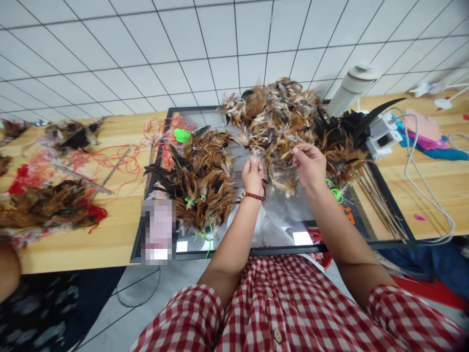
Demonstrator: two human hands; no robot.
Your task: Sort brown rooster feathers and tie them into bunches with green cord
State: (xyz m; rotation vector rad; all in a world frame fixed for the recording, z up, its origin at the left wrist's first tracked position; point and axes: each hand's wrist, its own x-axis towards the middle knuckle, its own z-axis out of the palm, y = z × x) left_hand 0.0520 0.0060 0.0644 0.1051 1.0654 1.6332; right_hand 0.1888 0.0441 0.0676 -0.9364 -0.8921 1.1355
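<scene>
My left hand [253, 177], with a dark red bead bracelet [253, 196] at its wrist, is closed in a fist-like pinch over the glass-topped frame [271, 227]. What its fingers hold is too small to make out. To its right, my right hand [310, 168] is raised with thumb and forefinger pinched together, in front of a big heap of brown and grey feathers [274, 112]. Feather tips show right beside those fingers, but whether one is gripped I cannot tell. A bundle of brown and black feathers [205, 181] with green ties lies left of my left hand.
Behind the right end stand a pale bottle [353, 90] and a white power block [384, 134] with a cable. Black feathers [340, 129] and thin sticks [381, 203] lie at right. Further left are red string [120, 159], more feathers [47, 203] and part of another person [9, 269].
</scene>
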